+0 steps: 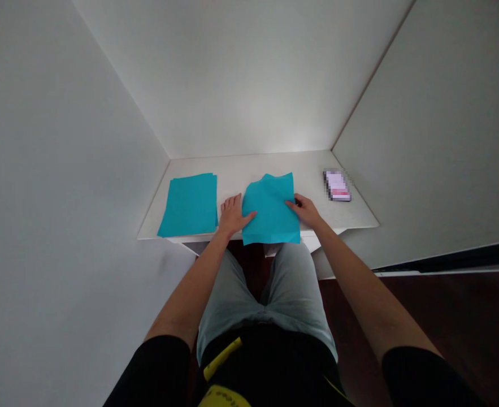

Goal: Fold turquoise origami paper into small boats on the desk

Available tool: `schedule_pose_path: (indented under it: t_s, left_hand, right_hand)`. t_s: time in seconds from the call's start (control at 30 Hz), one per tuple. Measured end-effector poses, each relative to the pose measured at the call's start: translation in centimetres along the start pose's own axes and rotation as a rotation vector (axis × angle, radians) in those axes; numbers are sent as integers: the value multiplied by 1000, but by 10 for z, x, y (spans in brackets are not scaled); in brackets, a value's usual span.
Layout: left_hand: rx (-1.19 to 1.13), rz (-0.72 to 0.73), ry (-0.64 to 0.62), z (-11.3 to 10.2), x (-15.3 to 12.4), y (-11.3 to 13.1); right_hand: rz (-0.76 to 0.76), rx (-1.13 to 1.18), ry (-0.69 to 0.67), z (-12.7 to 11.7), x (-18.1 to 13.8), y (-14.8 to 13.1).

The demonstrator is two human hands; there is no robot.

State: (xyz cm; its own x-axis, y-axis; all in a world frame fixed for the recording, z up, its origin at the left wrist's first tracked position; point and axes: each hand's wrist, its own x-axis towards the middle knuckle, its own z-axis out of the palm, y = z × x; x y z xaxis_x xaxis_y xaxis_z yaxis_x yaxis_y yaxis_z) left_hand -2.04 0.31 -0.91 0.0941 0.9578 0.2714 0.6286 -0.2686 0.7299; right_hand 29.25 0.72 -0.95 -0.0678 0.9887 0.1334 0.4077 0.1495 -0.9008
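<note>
White walls [249, 79] close around a pale counter [232, 172] bearing one creased blue sheet, one blue stack and one phone.
The creased blue sheet [270, 209] lies mid-counter, its near edge overhanging above the person's knees. Of two hands, the left hand [231, 216] spreads its fingers wide, thumb on the sheet's left side; the right hand [307, 211] rests its thumb on the right edge, whether pinching I cannot tell. Leftward sits the blue stack [192, 203], its sheets uncountable; rightward, near the wall, the pixelated phone [338, 185].
</note>
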Motion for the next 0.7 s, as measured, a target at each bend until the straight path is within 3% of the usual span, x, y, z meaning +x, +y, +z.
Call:
schedule_pose_path:
  t_s: [0.23,0.37,0.5,0.7]
  left_hand:
    - [-126,-60,-6,-6,6,-14]
    - [-287,-100,-89,-6,11,-23]
    - [-354,-103,-17,-5,13,-28]
    - [-286,-11,21,-8,12,-23]
  right_hand:
    - [10,291,-57,-3,-4,-3]
    - [18,221,-41,-4,-2,0]
    - [-37,143,-66,-5,0,4]
    - [-98,-32,42,-5,0,6]
